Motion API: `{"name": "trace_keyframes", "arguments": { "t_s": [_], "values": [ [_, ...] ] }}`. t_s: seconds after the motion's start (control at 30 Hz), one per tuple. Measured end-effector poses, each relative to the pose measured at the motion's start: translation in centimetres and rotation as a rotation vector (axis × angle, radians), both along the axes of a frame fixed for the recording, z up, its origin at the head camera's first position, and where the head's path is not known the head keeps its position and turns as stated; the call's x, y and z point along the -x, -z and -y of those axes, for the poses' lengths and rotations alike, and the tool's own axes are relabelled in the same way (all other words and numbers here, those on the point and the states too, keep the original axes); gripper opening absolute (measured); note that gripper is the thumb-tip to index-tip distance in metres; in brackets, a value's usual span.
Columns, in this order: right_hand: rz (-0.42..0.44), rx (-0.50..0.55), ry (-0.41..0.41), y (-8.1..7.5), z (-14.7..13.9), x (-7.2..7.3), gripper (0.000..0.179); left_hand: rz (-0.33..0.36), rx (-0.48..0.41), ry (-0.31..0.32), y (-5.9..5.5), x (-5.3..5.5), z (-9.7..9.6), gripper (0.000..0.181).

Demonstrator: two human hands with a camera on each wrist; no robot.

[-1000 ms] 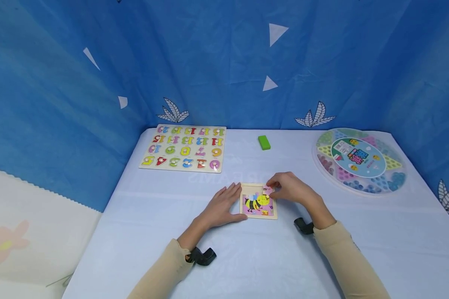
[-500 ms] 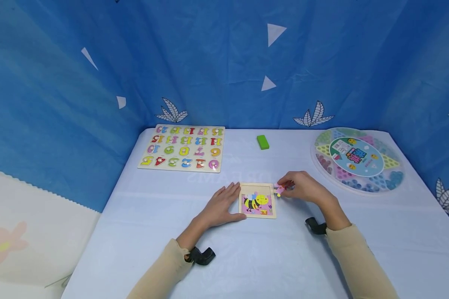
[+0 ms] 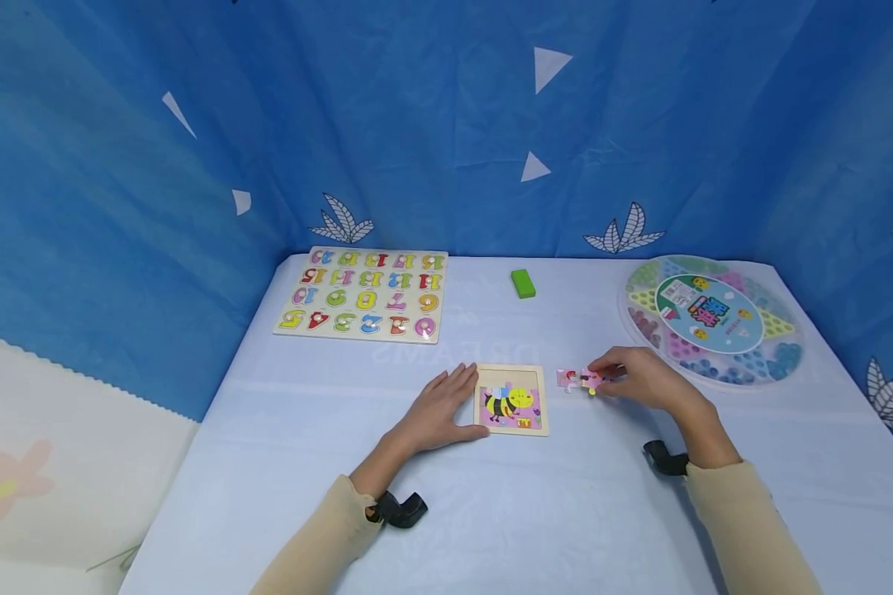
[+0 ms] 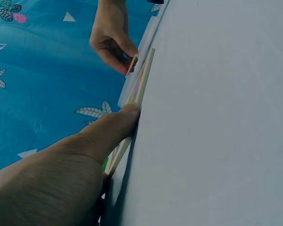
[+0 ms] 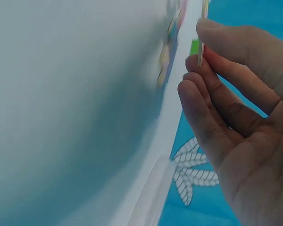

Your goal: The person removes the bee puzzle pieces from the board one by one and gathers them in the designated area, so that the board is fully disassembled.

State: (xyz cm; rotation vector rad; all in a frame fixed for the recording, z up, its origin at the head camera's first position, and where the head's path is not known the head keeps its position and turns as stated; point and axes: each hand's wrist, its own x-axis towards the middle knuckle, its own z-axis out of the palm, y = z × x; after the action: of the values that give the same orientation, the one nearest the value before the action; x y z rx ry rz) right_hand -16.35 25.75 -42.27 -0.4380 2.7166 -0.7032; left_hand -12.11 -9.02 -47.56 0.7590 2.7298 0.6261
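Observation:
In the head view, a small square wooden jigsaw tray [image 3: 509, 369] lies on the table. It shows a yellow-and-black bee [image 3: 511, 402], with bare wood along its top. My left hand [image 3: 437, 411] rests at the tray's left side, fingers extended, thumb by the lower edge; the left wrist view shows that thumb [image 4: 115, 127] against the rim. To the tray's right, my right hand [image 3: 643, 378] pinches a pink jigsaw piece [image 3: 591, 381], seen edge-on in the right wrist view between thumb [image 5: 226, 35] and fingers. Another pink piece with red [image 3: 567, 378] adjoins it; whether they are joined I cannot tell.
A number puzzle board [image 3: 357, 295] lies at the back left. Behind the tray sits a green block [image 3: 524, 283]. At the back right is a round, clear-lidded case of coloured beads [image 3: 714, 318]. A blue printed cloth [image 3: 446, 124] hangs behind the table.
My right hand has moved right, from the tray's upper right corner to beyond its right side, carrying the pink piece. A second piece now shows beside it. My left hand has stayed put.

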Motion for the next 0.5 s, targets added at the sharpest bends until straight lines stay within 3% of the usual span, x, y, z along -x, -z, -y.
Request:
{"name": "trace_keyframes", "arguments": {
  "t_s": [0.5],
  "values": [
    [0.005, 0.018, 0.023, 0.1, -3.3, -0.4, 0.032, 0.001, -0.001, -0.001, -0.2, 0.0, 0.0, 0.093]
  ]
}}
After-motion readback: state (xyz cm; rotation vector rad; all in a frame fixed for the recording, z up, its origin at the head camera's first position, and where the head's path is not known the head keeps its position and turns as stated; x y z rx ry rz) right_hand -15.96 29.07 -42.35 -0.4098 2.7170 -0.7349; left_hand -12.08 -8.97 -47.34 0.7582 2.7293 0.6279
